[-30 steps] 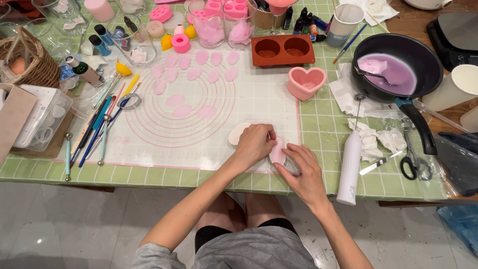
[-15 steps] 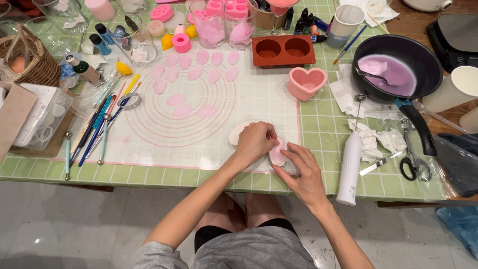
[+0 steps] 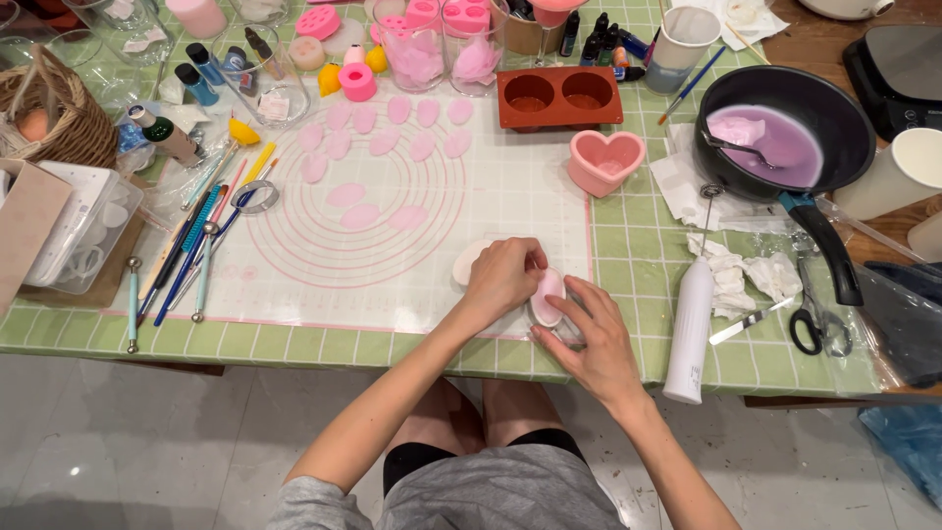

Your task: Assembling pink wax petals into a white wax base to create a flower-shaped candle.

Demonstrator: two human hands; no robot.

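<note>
My left hand [image 3: 502,282] and my right hand [image 3: 592,341] meet at the near edge of the white silicone mat [image 3: 294,265]. Between them is a small pink oval petal piece [image 3: 548,291]. The left fingers press on its top edge and the right fingers cradle it from the side and below. A pale oval piece [image 3: 467,261] lies on the mat just left of my left hand. Several more pink petals [image 3: 385,139] lie spread over the far part of the mat.
A white bottle [image 3: 689,332] stands right of my right hand, with scissors [image 3: 814,319] and crumpled tissue [image 3: 731,275] beyond. A black pan of purple liquid [image 3: 785,137], a pink heart mould [image 3: 605,162] and a brown two-cup mould [image 3: 557,96] sit farther back. Tools and pens [image 3: 191,245] lie left.
Both hands stay in the same spot at the mat's near edge. The fingers have shifted slightly around the pink petal piece.
</note>
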